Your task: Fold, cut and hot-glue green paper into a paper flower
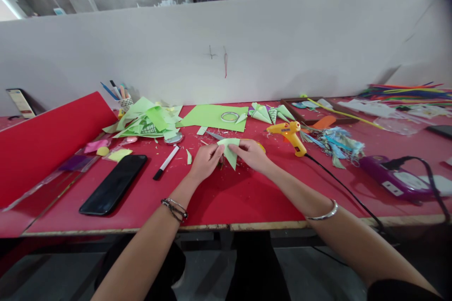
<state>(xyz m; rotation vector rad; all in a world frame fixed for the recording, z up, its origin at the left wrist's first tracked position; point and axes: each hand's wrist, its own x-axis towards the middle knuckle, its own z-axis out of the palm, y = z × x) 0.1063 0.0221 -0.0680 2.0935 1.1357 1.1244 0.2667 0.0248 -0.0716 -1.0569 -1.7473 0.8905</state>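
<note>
My left hand (207, 161) and my right hand (253, 154) both pinch a small piece of light green paper (231, 153), one at each side. Its lower end comes to a point above the red table. Just behind the paper, a pair of scissors lies on the table, its blade (214, 136) showing and the rest mostly hidden by paper and hands. Farther back rests a green sheet (201, 115) with a roll of tape (230, 116) on it. Several green paper cones (261, 114) lie to the right of that sheet.
Right of my hands stands a yellow glue gun (291, 136) with a black cord. A purple power strip (397, 181) lies farther right. On the left are a black phone (115, 184), a marker (166, 162), a heap of green paper scraps (148, 120) and a red board (52, 146).
</note>
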